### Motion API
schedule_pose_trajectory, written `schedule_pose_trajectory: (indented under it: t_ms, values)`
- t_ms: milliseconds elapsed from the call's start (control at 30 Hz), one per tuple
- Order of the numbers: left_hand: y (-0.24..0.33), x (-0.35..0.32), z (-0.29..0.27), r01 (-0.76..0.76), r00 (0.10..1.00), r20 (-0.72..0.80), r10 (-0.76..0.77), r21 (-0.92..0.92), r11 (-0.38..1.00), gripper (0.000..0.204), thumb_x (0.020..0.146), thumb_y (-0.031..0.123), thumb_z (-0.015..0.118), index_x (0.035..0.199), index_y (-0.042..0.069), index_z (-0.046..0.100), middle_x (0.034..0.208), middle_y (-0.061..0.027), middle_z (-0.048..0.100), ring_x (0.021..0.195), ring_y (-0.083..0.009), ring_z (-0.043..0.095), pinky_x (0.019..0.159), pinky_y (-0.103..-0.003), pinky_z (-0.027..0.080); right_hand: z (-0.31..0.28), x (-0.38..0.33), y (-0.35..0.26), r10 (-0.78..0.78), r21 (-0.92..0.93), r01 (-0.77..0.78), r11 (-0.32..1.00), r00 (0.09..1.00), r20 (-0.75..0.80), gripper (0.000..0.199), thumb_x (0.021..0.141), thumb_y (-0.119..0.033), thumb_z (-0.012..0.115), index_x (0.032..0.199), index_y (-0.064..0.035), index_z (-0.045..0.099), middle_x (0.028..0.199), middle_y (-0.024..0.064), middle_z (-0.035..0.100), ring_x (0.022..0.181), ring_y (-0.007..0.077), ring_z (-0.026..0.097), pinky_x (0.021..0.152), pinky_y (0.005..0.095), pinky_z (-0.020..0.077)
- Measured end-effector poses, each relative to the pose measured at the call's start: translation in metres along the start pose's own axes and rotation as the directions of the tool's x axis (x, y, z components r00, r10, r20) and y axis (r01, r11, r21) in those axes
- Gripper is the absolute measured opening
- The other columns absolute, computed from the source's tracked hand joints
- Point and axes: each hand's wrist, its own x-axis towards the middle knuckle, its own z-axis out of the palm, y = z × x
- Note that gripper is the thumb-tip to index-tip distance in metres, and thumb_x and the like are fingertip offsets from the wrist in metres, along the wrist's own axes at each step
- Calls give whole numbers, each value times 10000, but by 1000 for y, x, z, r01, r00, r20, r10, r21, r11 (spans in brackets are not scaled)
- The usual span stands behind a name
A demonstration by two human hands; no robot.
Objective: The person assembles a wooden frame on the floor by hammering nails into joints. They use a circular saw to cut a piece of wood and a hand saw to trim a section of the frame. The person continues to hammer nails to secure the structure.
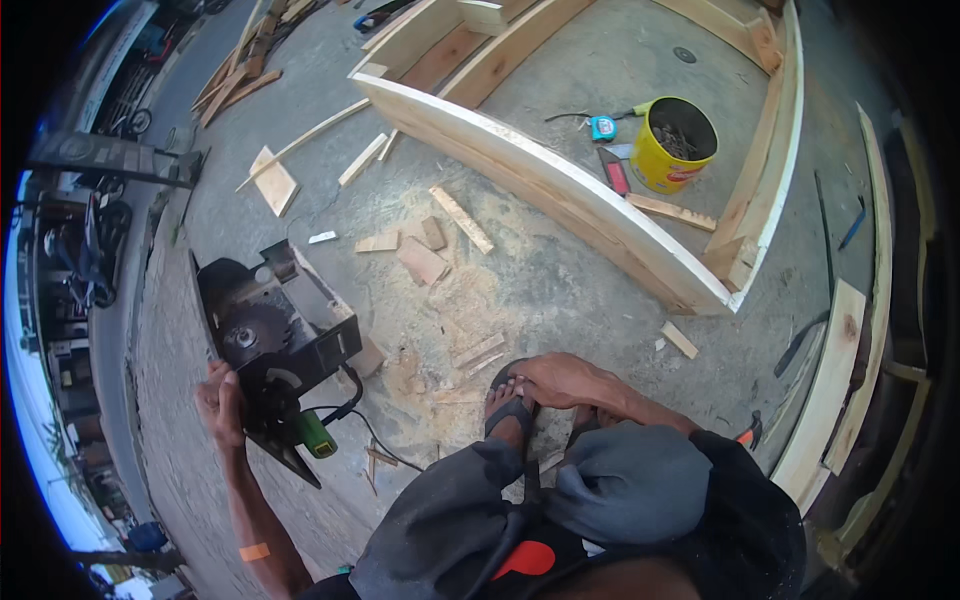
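Observation:
A circular saw [268, 345] with a black body, a bare toothed blade and a green end piece stands tipped up at the left. My left hand [222, 402] is closed on its outer edge, knuckles up. The saw's cord curves from it toward my feet. My right hand [553, 380] reaches low to my sandalled foot [507, 412], at the toes; its fingertips are partly hidden and I see nothing in it. Sawdust [440, 290] and short wood offcuts [423, 262] lie on the concrete between the saw and a large wooden frame [560, 190].
Inside the frame stand a yellow bucket of nails [672, 160], a blue tape measure [603, 127] and a red-handled tool [613, 172]. Long boards [825, 385] and a hammer [750, 432] lie at the right. Scrap wood [240, 75] is heaped far left; parked motorcycles [90, 245] line the street.

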Motion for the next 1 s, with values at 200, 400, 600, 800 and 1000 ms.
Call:
schedule_pose_trajectory:
  t_ms: [200, 400, 600, 800, 1000]
  values:
    - [-47, -41, -17, -215, 963, -113, 243, 215, 953, 465, 948, 323, 424, 540, 126, 321, 522, -20, 352, 594, -162, 375, 751, -383, 338, 19, 1, 20, 12, 14, -12, 1000, 999, 49, 362, 894, -247, 585, 1182, -38, 653, 1067, 232, 708, 1036, 442, 666, 896, 522, 521]
    - [-68, -80, -19, -144, 948, -255, 191, 194, 971, 424, 1003, 264, 416, 624, 97, 325, 582, -46, 313, 592, -200, 350, 650, -379, 310, 1, 14, -1, 36, -38, -33, 999, 995, 92, 382, 891, -246, 567, 1197, -34, 650, 1079, 242, 703, 1039, 438, 667, 901, 516, 524]
    - [-25, -101, 25, 26, 931, -364, 13, 104, 994, 401, 894, 225, 464, 550, 121, 285, 538, 0, 322, 560, -132, 312, 643, -344, 269, -18, 59, -26, -4, -42, 8, 999, 996, 90, 399, 917, -222, 535, 1260, -54, 648, 1100, 249, 696, 1049, 435, 662, 914, 492, 516]
    - [-13, -110, 35, 91, 873, -480, -88, -16, 996, 376, 846, 212, 490, 513, 81, 378, 504, -1, 388, 570, -121, 349, 760, -350, 290, 4, 102, -51, -183, -73, 194, 978, 975, 127, 407, 913, -166, 600, 1282, 5, 624, 1060, 225, 707, 979, 366, 692, 860, 448, 528]
    - [-24, -128, 64, 127, 870, -488, -76, 72, 989, 378, 812, 142, 563, 496, 49, 378, 498, -14, 373, 549, -153, 329, 740, -348, 292, 81, 128, -72, -380, -12, 382, 924, 923, 65, 497, 935, -179, 627, 1395, -32, 506, 1113, 192, 627, 1027, 393, 643, 892, 468, 529]
